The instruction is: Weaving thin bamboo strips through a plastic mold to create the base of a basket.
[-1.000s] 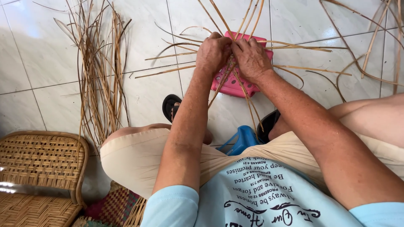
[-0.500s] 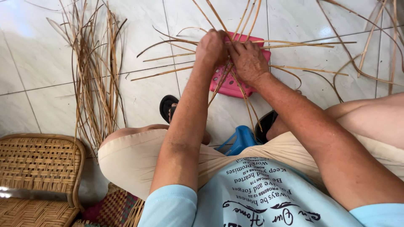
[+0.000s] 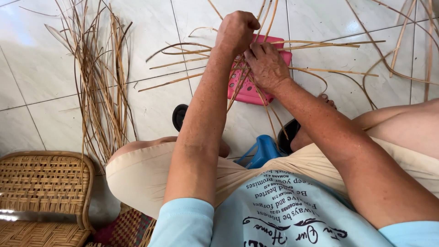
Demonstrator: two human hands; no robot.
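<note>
My left hand (image 3: 237, 30) is closed in a fist around thin rattan strips (image 3: 320, 45) and is raised a little above a pink plastic stool (image 3: 249, 89). My right hand (image 3: 265, 66) presses down on the crossing strips on top of that stool, its fingers pinching them. The strips fan out left and right from between the two hands across the white tiled floor. The stool's top is mostly hidden under my hands.
A loose bundle of long rattan strips (image 3: 103, 87) lies on the floor at left. A woven cane chair (image 3: 43, 192) stands at the lower left. A blue plastic stool (image 3: 263, 151) sits under me, with black sandals (image 3: 179, 116) on my feet. More strips (image 3: 402, 50) curl at right.
My left hand has lifted and pulled up and away from the stool with strips in its fist. My right hand has stayed pressed on the weave.
</note>
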